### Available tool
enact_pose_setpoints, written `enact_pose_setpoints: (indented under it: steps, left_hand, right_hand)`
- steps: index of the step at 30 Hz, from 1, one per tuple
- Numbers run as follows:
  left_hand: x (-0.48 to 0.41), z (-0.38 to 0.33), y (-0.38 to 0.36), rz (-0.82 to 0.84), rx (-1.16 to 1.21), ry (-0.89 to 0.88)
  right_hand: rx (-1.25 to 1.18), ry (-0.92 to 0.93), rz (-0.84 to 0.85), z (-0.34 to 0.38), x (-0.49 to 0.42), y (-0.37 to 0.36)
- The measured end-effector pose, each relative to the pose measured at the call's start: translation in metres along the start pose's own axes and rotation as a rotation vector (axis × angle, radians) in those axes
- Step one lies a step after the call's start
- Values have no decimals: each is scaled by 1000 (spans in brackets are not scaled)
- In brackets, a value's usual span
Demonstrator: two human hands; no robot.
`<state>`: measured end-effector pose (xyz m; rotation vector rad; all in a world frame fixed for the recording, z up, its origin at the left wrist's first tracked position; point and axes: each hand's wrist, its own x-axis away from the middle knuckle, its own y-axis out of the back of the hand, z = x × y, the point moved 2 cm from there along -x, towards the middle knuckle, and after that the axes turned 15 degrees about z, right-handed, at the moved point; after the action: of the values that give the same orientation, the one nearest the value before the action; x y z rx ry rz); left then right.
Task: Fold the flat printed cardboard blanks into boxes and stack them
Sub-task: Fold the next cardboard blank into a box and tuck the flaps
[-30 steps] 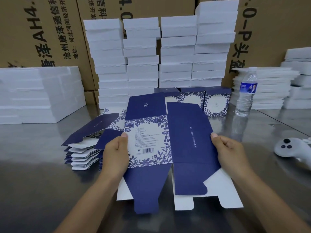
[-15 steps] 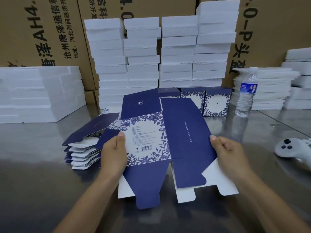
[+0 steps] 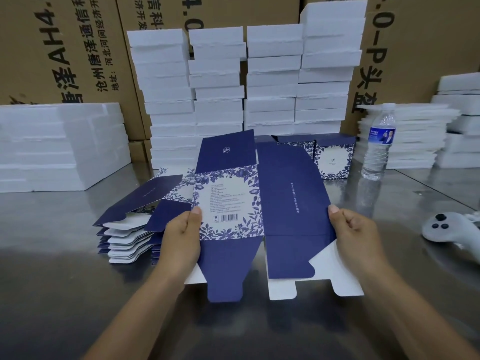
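Head view. A flat printed blank (image 3: 259,203) is held up over the near-centre of the steel tabletop (image 3: 52,281), its lower flaps hanging toward the near edge. The left hand (image 3: 181,237) pinches the blank's left margin, thumb on the floral panel beside the barcode and fingers out of sight behind. The right hand (image 3: 355,235) grips the right margin of the plain navy panel, thumb on top and fingers curled.

The pile of unfolded blanks (image 3: 130,229) lies on the tabletop just left of the left hand. Finished boxes (image 3: 335,157) stand in a row toward the far edge, partly hidden behind the blank. A water bottle (image 3: 379,144) stands right of them, and a white controller (image 3: 446,229) lies at the right edge. White foam stacks (image 3: 272,81) line the far side.

Step in hand, as judged: opening one blank, not yet creased into a tube. The next move probably calls for pressing both margins inward so the panels square up, then tucking the bottom flaps.
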<state>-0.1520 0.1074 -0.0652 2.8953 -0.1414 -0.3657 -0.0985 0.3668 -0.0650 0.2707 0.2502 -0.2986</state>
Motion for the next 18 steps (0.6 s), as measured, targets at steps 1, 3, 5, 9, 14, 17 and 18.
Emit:
enact_pose_setpoints:
  steps: [1, 3, 5, 9, 14, 17, 18]
  left_hand:
    - [-1, -1, 1, -3, -2, 1]
    - [0, -1, 2, 8, 19, 15]
    - [0, 0, 2, 28, 39, 19]
    - [-1, 2, 2, 29, 95, 23]
    - [0, 2, 3, 7, 83, -4]
    - [1, 0, 1, 38, 117, -17]
    - [0, 0, 1, 47, 150, -15]
  right_hand:
    - [-9, -6, 16, -2, -1, -1]
    - [-37, -13, 49, -6, -2, -2]
    - [-78, -32, 66, -9, -2, -3]
    - [-183, -123, 92, -9, -2, -2]
    - [-67, -168, 138, -12, -2, -2]
    - [-18, -116, 101, -11, -3, 0]
    - [-14, -99, 89, -11, -3, 0]
